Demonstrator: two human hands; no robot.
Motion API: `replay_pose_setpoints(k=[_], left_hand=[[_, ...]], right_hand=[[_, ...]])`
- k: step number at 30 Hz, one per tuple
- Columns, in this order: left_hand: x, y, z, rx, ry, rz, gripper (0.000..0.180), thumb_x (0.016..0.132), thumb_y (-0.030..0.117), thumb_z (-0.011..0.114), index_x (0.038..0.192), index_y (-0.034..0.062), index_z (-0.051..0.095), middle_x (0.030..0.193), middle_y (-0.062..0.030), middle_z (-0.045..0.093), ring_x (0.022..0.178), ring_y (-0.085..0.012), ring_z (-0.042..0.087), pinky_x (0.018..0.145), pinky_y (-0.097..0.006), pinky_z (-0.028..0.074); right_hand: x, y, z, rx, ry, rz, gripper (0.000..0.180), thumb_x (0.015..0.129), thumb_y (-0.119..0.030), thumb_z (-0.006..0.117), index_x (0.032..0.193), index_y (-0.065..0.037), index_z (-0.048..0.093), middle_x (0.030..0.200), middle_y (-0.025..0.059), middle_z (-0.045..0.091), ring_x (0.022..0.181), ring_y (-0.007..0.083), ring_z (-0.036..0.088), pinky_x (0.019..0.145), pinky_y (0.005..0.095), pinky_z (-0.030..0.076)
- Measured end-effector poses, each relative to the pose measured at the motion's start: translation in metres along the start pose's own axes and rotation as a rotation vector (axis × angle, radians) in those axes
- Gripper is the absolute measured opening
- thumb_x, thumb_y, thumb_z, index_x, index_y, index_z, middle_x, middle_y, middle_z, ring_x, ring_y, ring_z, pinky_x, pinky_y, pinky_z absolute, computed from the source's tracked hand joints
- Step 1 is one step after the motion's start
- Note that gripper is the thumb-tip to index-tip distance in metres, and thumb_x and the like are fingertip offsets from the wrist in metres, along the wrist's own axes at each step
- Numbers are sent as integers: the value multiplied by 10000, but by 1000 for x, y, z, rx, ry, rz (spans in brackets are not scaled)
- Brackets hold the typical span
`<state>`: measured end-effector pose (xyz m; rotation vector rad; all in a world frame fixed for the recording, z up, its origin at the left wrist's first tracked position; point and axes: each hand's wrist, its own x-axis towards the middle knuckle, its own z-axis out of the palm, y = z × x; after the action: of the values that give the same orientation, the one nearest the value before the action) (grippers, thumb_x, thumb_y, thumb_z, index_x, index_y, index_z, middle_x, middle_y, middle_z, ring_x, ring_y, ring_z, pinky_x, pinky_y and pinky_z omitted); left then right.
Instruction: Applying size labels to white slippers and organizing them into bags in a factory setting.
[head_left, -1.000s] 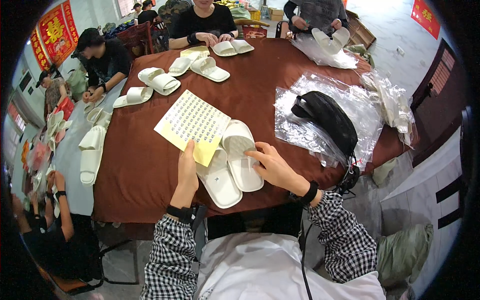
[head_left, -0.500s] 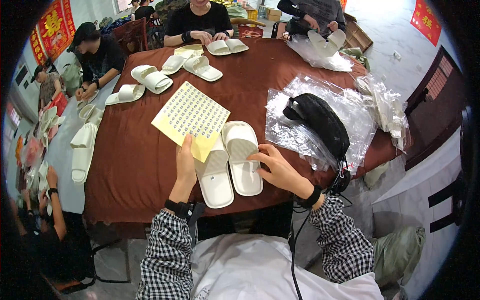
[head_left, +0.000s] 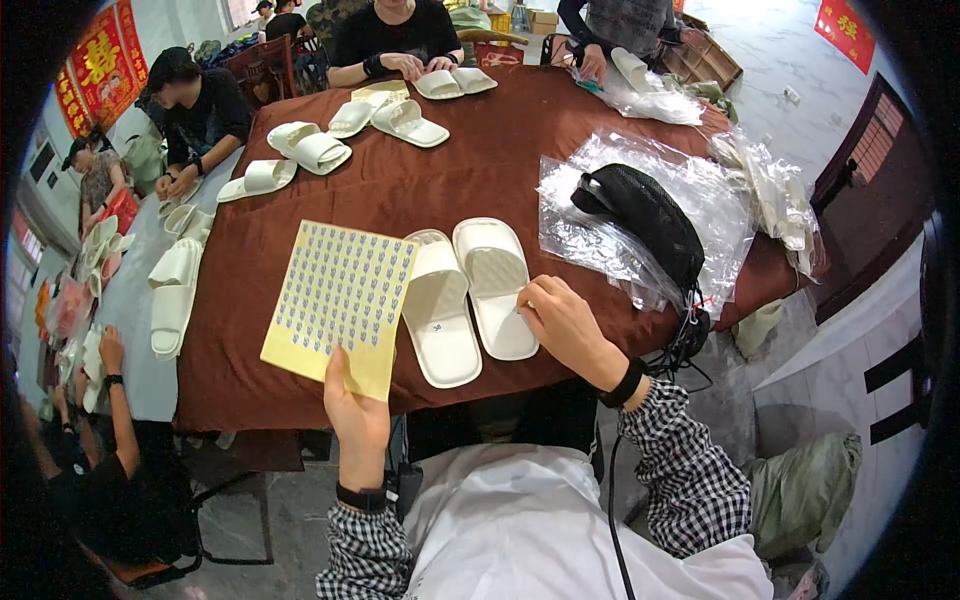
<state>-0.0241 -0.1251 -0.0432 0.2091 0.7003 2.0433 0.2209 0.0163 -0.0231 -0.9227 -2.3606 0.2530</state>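
Two white slippers lie side by side near the table's front edge, toes pointing away from me. The left slipper (head_left: 443,335) has a small printed label on its insole; no label shows on the right slipper (head_left: 505,320). My left hand (head_left: 355,415) pinches the lower edge of a yellow sticker sheet (head_left: 335,300), thumb on top, holding it up left of the slippers. My right hand (head_left: 565,318) is at the right slipper's outer edge with its fingertips pressed together. What is between those fingertips, if anything, is too small to make out.
A brown cloth (head_left: 250,330) covers the table. To the right, a black mesh bag (head_left: 645,225) lies on clear plastic bags (head_left: 565,205). More white slippers (head_left: 310,148) rest at the far left. Co-workers sit around, and a grey table (head_left: 150,395) adjoins on the left.
My left hand has drawn the sticker sheet left and nearer, turning it more upright. My right hand has moved from the right slipper's insole to its outer edge, fingers now closed together.
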Motion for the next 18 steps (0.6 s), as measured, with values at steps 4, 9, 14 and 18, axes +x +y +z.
replay_pose_setpoints(k=[4,9,14,18], left_hand=[[-20,-4,-4,-25,19,-62,412,998,189,469,1366,16,407,1320,-135,546,1179,-285,569,971,-481,499],[-27,-29,12,144,-139,-269,460,990,133,490,1405,-20,366,1364,-130,506,1226,-245,533,1041,-382,438],[-15,-35,32,518,-301,-348,427,961,124,534,1336,-62,450,1273,-122,571,1133,-206,576,972,-337,467],[-7,-28,42,737,-554,-419,393,961,113,523,1307,-68,484,1239,-115,596,1105,-183,576,943,-321,469]], right_hand=[[6,6,4,-79,-72,-13,77,842,-76,597,882,-11,592,950,125,570,917,311,581,766,394,522],[9,16,7,-233,-151,-97,124,800,-66,596,910,-8,587,971,128,563,943,309,574,761,386,545],[10,28,-6,30,-90,-321,368,823,-129,615,1164,0,560,1184,169,536,1076,338,531,821,377,546],[2,40,-17,227,-544,153,400,917,-111,524,1296,11,477,1351,137,482,1214,256,484,969,334,460]])
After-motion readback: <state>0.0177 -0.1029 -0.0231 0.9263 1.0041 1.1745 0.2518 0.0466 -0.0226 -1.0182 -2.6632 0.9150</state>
